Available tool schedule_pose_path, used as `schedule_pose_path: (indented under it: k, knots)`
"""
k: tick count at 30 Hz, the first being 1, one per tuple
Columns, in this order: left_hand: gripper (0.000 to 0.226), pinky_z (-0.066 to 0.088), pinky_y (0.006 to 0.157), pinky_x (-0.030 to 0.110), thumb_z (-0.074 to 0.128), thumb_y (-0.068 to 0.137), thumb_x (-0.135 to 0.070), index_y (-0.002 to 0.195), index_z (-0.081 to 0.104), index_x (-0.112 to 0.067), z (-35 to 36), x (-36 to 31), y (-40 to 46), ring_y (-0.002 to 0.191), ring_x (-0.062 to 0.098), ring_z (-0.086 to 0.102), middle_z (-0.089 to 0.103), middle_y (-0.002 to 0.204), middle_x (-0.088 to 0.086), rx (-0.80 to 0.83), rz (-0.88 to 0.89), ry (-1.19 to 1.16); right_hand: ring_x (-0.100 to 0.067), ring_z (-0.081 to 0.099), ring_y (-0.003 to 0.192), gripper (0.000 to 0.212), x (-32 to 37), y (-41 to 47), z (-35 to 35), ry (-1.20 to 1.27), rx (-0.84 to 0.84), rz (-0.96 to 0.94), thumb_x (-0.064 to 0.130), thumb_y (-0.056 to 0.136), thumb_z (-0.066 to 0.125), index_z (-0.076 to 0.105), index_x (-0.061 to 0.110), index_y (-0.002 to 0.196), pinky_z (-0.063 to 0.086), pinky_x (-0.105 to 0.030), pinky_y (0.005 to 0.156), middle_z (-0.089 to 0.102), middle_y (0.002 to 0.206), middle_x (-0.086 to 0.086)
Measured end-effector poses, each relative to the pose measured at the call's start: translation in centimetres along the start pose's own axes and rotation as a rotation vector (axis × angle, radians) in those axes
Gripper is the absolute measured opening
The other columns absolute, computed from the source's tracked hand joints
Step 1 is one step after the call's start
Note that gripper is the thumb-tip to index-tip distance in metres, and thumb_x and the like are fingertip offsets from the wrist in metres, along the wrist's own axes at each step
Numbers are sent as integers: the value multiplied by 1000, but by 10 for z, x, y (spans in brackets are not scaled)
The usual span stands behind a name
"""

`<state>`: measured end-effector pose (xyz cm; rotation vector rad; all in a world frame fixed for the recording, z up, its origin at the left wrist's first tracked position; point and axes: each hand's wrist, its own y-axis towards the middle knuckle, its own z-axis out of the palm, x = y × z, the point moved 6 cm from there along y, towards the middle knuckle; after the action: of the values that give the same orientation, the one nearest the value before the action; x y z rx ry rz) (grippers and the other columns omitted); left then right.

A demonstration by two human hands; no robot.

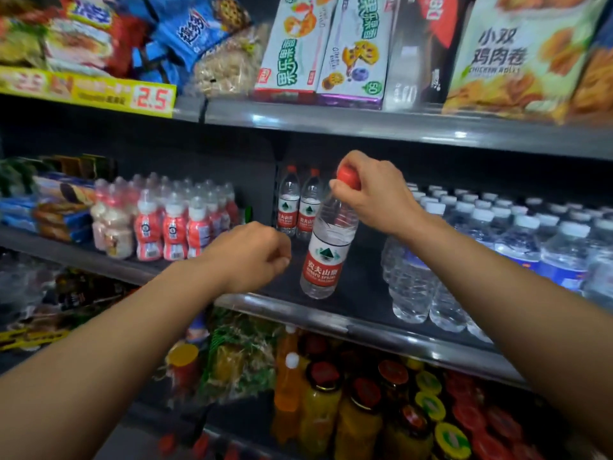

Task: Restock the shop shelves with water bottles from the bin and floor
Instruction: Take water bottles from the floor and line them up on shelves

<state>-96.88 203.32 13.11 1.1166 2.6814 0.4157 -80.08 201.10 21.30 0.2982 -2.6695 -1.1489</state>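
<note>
My right hand (373, 194) grips the red cap of a clear water bottle (326, 250) with a red label. The bottle hangs tilted over the dark middle shelf (358, 287), its base just above the shelf floor near the front edge. Two more red-capped water bottles (300, 204) stand upright at the back of the same gap. My left hand (252, 254) hovers left of the held bottle with fingers curled and nothing in it.
White-capped, blue-labelled water bottles (497, 240) fill the shelf to the right. Small red-and-white drink bottles (175, 220) stand to the left. Snack boxes and bags sit on the upper shelf (365, 122); juice bottles (331, 410) crowd the shelf below.
</note>
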Motion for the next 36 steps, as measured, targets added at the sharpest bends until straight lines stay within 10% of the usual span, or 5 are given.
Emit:
schedule_pose_path:
  k: [20, 36]
  knots:
    - [12, 53, 84, 40, 55, 91, -29, 97, 64, -26, 104, 76, 174, 92, 17, 61, 65, 94, -7, -32, 41, -109, -20, 50, 71, 17, -198, 139, 137, -354, 273, 325, 33, 90, 56, 51, 17, 85, 33, -26, 60, 55, 88, -6]
    - [12, 52, 79, 33, 53, 88, -29, 95, 63, -24, 132, 88, 204, 89, 16, 62, 65, 89, -9, -35, 71, -94, -36, 54, 113, 33, -256, 167, 180, -393, 315, 368, 29, 99, 45, 50, 5, 122, 45, -40, 94, 55, 125, -23]
